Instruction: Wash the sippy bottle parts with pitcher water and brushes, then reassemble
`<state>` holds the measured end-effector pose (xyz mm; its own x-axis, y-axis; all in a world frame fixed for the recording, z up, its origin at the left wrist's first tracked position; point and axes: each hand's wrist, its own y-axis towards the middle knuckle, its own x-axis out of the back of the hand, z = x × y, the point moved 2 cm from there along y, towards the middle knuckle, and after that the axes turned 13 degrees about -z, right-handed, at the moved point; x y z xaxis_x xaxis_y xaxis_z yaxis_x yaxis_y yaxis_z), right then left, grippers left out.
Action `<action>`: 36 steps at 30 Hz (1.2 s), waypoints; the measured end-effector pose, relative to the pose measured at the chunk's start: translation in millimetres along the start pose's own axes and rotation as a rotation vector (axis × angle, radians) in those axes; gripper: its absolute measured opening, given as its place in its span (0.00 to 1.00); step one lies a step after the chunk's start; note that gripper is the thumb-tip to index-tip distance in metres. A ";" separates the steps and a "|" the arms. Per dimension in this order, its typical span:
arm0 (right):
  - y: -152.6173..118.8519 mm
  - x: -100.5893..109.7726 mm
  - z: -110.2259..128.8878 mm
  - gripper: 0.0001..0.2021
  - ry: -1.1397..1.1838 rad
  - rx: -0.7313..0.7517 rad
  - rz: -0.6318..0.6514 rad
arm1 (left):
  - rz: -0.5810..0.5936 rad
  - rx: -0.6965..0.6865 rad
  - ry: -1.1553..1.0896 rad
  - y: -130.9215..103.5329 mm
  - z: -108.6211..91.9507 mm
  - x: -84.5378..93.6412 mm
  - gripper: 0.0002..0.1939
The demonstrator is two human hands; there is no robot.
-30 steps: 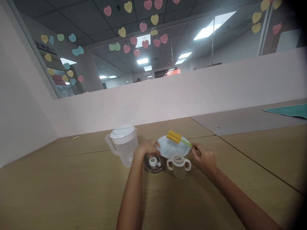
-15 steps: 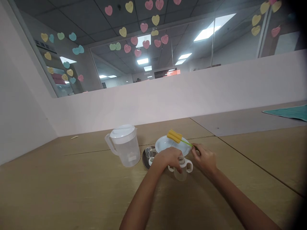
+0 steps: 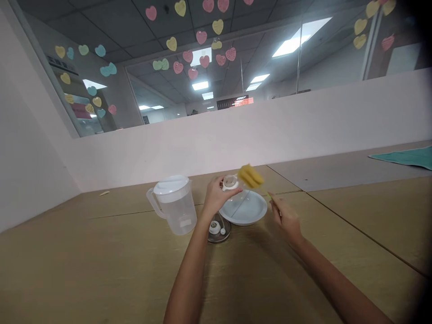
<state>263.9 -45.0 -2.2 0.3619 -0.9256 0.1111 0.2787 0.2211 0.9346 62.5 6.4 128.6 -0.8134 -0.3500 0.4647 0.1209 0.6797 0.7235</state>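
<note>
My left hand is closed around a clear baby bottle with a white collar, held above the white bowl. The bottle's open mouth shows toward me. In my right hand is the thin green handle of a bottle brush. Its yellow sponge head, blurred by motion, is raised just right of the bottle's mouth. A round dark metal tray lies below my left wrist. On it sit a white bottle cap and a small tube, partly hidden by my forearm.
A lidded translucent pitcher stands to the left on the wooden table. A teal cloth lies at the far right. Behind the table rises a white wall below a window with heart-shaped notes.
My left hand has lifted the bottle off the table, up and left over the bowl, its mouth now turned toward me. The brush head has risen slightly in my right hand.
</note>
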 end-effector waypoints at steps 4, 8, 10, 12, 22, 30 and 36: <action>-1.5 1.9 1.8 0.21 -0.095 0.123 0.027 | -0.089 -0.115 0.092 3.3 8.2 4.8 0.23; 4.2 7.8 -2.7 0.24 -0.178 0.246 0.011 | -0.068 -0.186 0.208 7.3 17.6 10.0 0.25; 9.1 12.2 -2.8 0.26 -0.267 0.321 0.007 | -0.034 -0.228 0.293 7.7 21.6 8.8 0.27; 13.4 16.5 -0.6 0.27 -0.342 0.380 -0.011 | 0.022 -0.271 0.369 6.2 23.1 4.9 0.27; 10.0 14.0 15.2 0.22 -0.280 0.433 -0.003 | 0.209 -0.446 0.404 -14.2 -7.1 -25.5 0.17; 14.1 20.0 -1.2 0.19 -0.319 0.391 -0.191 | 0.166 -0.449 0.477 -15.1 -5.7 -27.0 0.19; 21.2 26.7 -29.9 0.14 -0.413 0.178 -0.298 | 0.136 -0.421 0.617 -11.7 17.0 -20.1 0.22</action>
<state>306.0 -55.9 10.5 -0.0998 -0.9919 -0.0780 0.1480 -0.0923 0.9847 67.7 16.5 102.2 -0.3253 -0.6619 0.6754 0.5050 0.4822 0.7158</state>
